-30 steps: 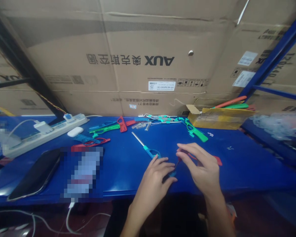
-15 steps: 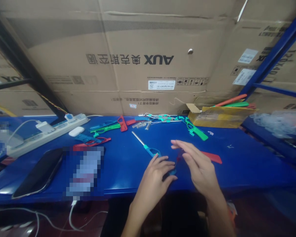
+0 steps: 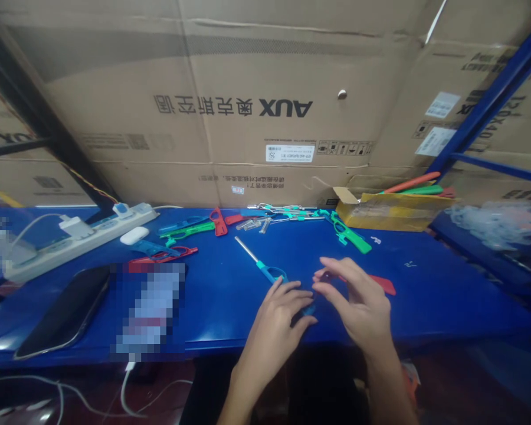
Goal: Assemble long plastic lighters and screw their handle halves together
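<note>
My left hand (image 3: pixel 279 316) lies over a blue long-necked lighter (image 3: pixel 272 273), holding it down on the blue table. The lighter's metal tube (image 3: pixel 246 250) points up and to the left, and its lower handle is mostly hidden under my fingers. To the right, my right hand (image 3: pixel 361 301) is raised just above the table, thumb and forefinger brought together. A dark reddish spot shows at those fingertips; whether it is held or seen behind them I cannot make out. Partly covered by this hand, a red lighter casing (image 3: pixel 384 284) rests on the table.
Red, green and blue lighter casings (image 3: pixel 190 230) lie at the back left, beside small clear parts (image 3: pixel 259 224) and metal tubes (image 3: pixel 287 211). A yellow carton (image 3: pixel 384 211) stands back right. A phone (image 3: pixel 153 313), dark case (image 3: pixel 66 313) and power strip (image 3: pixel 88 236) occupy the left.
My right hand's thumb and forefinger have drawn together from a more stretched pose, and the hand has shifted slightly right. My left hand stays on the blue lighter.
</note>
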A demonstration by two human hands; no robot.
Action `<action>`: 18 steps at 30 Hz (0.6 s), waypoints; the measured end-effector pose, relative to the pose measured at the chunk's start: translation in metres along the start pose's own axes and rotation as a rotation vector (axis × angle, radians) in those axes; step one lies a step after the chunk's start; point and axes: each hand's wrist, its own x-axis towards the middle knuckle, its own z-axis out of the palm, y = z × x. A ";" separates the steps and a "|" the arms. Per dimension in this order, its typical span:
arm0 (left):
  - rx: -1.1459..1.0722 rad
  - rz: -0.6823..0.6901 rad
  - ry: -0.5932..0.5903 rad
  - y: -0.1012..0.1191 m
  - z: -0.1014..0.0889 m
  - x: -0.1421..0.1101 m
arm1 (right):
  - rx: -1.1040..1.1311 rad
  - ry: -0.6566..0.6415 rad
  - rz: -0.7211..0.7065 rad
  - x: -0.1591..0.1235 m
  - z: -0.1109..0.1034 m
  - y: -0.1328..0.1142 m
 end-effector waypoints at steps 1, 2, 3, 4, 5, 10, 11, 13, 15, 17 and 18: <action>-0.001 -0.001 0.000 0.000 0.000 0.000 | -0.033 0.023 -0.035 0.001 0.000 0.000; -0.002 -0.003 -0.001 0.001 0.000 0.000 | -0.063 0.022 -0.058 0.002 -0.001 0.000; -0.004 -0.006 -0.003 0.001 -0.001 0.000 | -0.079 -0.004 -0.060 0.003 -0.002 0.000; -0.007 -0.010 -0.005 0.001 -0.001 0.000 | -0.073 -0.039 -0.036 0.003 -0.004 -0.001; -0.009 -0.012 -0.006 0.001 -0.001 0.000 | -0.047 -0.079 0.002 0.003 -0.005 -0.001; -0.008 -0.003 -0.011 0.002 -0.002 0.000 | 0.090 -0.128 0.056 0.001 -0.009 0.002; -0.004 -0.002 -0.013 0.002 -0.002 0.000 | 0.080 -0.098 0.027 0.001 -0.009 0.004; 0.007 -0.003 -0.015 0.002 -0.002 0.000 | 0.040 -0.053 -0.009 0.001 -0.008 0.006; 0.016 -0.007 -0.018 0.002 -0.003 0.000 | 0.019 -0.092 0.020 0.000 -0.009 0.006; 0.019 -0.007 -0.021 0.003 -0.003 0.000 | 0.039 -0.168 0.078 -0.002 -0.012 0.005; 0.018 -0.006 -0.023 0.003 -0.003 -0.001 | 0.056 -0.189 0.100 -0.003 -0.013 0.005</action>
